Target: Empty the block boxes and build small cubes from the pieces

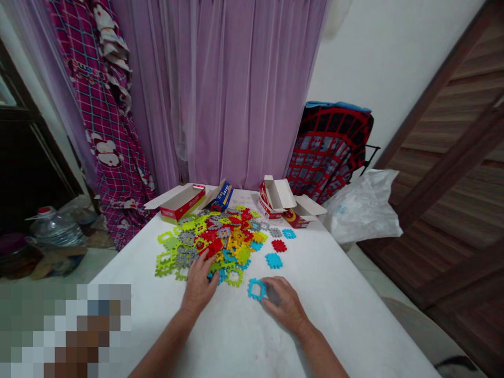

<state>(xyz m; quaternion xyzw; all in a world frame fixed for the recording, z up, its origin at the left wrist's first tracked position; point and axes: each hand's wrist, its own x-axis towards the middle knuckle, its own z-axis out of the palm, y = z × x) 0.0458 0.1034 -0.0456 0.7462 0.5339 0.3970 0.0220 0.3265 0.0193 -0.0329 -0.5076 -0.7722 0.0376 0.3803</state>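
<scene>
A heap of plastic interlocking tiles [224, 231] in green, red, yellow, grey and blue lies on the white table. My left hand [200, 283] reaches to its near edge with fingers apart, fingertips at a red tile [213, 248]. To the right, my right hand [285, 303] pinches the edge of a blue square tile with an open centre [256, 290], close to the tabletop. A solid blue tile [274, 261], a round red tile [279, 245] and a blue tile with small holes [289, 233] lie apart from the heap, beyond that hand.
Along the table's far side stand an open red and green box [183, 203], a blue box [222, 197] and open red boxes [275, 197]. A white plastic bag [362, 207] is beside the right edge of the table [334, 294]. Purple curtains [244, 94] hang behind.
</scene>
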